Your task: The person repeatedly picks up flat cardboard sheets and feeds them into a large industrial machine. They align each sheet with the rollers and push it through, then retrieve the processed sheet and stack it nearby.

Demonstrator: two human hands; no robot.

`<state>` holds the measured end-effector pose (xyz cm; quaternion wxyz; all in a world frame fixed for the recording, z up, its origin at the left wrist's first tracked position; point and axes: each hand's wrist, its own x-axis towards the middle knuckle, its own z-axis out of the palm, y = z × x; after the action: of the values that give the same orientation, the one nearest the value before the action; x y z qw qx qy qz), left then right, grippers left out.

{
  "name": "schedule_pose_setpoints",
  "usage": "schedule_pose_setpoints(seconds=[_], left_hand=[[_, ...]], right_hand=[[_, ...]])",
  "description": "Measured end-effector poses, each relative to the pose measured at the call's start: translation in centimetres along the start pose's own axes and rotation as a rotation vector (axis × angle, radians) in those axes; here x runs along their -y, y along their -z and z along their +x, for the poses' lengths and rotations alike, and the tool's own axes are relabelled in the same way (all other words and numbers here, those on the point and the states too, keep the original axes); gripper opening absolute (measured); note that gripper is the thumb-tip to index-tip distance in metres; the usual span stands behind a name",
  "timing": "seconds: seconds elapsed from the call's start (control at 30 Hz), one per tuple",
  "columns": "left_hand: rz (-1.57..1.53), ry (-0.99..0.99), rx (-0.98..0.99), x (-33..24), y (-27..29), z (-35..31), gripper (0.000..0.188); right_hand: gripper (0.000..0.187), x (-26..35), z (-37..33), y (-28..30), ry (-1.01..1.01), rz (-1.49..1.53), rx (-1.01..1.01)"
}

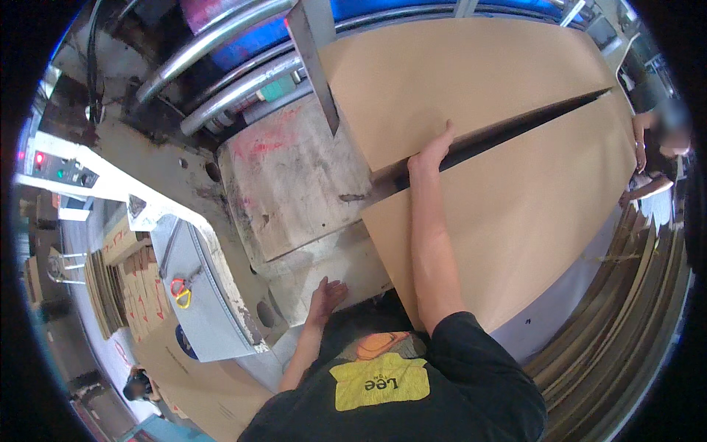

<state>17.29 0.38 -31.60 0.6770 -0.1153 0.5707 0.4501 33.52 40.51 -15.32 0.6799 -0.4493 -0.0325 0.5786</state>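
Note:
Two large brown cardboard sheets lie before me: a far sheet (471,81) on the machine and a near sheet (515,214) close to my body, with a dark wedge-shaped gap between them. My right forearm reaches over the near sheet. At the far sheet's near edge, my right hand (432,152) rests with its fingers stretched along the cardboard; part of the hand is turned from sight. Lower down, my left hand (328,298) is open and holds nothing, beside the front edge of the worn machine bed (294,184).
Metal rollers (243,92) and an upright metal plate (313,66) stand beyond the bed. Red-and-yellow scissors (180,292) lie on a grey side panel (202,324) at left. Stacked cardboard (626,295) fills the right side. Another person (655,155) is at far right, another (140,384) at lower left.

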Motion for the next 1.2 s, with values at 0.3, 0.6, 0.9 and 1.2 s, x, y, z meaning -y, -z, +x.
schedule_pose_setpoints(seconds=[0.3,0.6,0.9,1.2], left_hand=[[0.455,-0.14,-0.057,3.9,0.3,3.4,0.059],[0.141,-0.27,-0.305,-0.3,1.8,5.9,0.076],[0.242,-0.322,-0.35,-0.6,1.8,6.8,0.081],[0.306,-0.326,-0.535,-1.4,0.0,6.7,0.089]], right_hand=[[0.079,0.1,0.8,0.4,-0.034,0.001,0.087],[0.074,0.4,-0.3,0.0,0.0,-0.039,0.119],[0.066,0.6,-0.8,-0.5,0.021,-0.07,0.152],[0.065,0.5,-0.9,-0.6,0.042,-0.123,0.155]])
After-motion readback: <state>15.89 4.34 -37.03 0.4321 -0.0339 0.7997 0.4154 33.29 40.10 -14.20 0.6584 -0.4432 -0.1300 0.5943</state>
